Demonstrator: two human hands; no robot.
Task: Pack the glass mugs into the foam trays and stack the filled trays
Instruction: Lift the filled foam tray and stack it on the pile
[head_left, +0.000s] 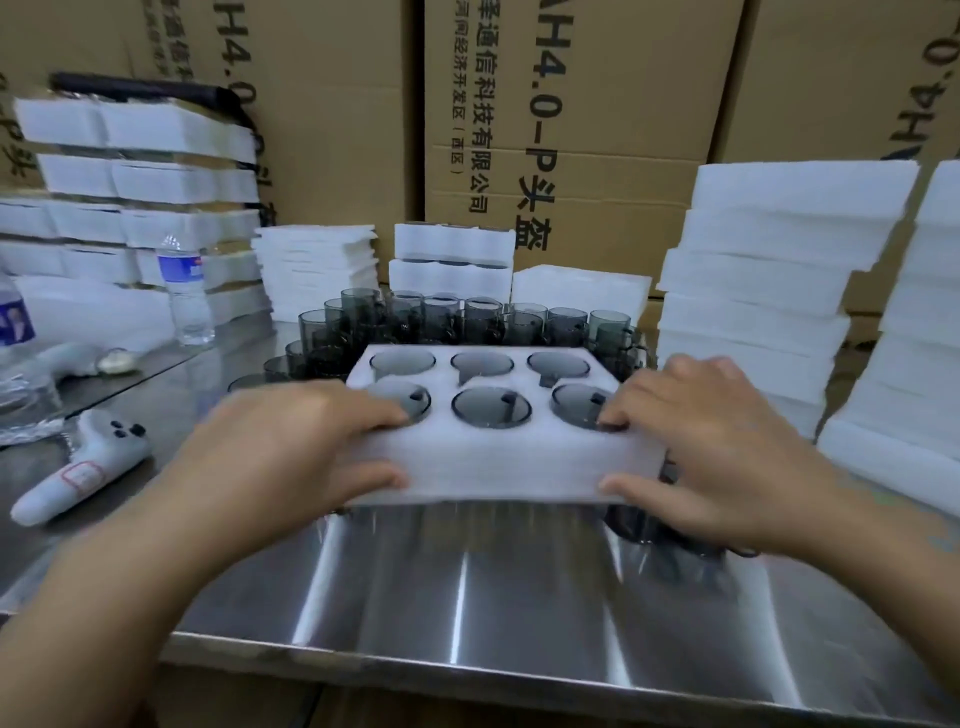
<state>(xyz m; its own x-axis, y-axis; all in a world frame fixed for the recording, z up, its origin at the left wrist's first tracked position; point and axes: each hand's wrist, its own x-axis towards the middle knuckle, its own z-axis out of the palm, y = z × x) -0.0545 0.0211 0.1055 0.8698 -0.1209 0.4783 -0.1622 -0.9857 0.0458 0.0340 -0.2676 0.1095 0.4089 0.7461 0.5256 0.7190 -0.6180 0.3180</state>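
The left hand (291, 444) and right hand (717, 441) grip the ends of a foam tray (498, 462), fingers curled over its top. Six glass mugs (491, 408) fill it, over the counter (467, 597), just before loose mugs (483, 317).
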